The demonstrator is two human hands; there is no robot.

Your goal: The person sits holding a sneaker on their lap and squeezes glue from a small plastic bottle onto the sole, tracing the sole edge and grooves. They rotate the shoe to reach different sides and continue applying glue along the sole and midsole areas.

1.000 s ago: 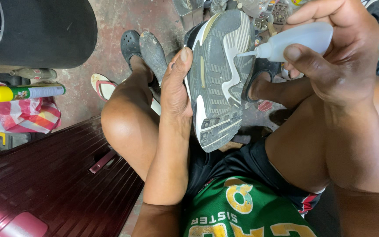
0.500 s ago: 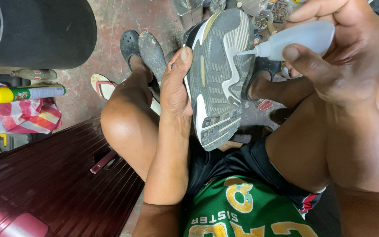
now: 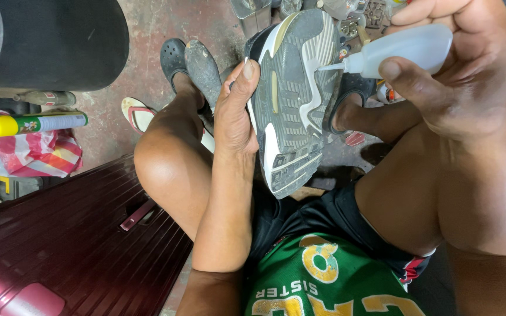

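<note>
My left hand (image 3: 233,111) grips a worn sneaker (image 3: 293,99) by its side, sole turned up toward me, grey and white tread showing. My right hand (image 3: 458,76) is closed around a small translucent squeeze bottle (image 3: 402,51) with a pointed nozzle. The nozzle tip touches the upper right edge of the sole. Both hands are over my bare knees, and I sit in black shorts and a green jersey.
A dark red ribbed suitcase (image 3: 71,251) lies at lower left. A yellow-capped spray can (image 3: 33,123) rests on a red-striped plastic bag (image 3: 27,155). A large black round object (image 3: 48,41) fills the top left. Sandals (image 3: 191,61) and small clutter lie on the concrete floor.
The bottle and my right hand have shifted very slightly. The sneaker and my left hand stay as they were.
</note>
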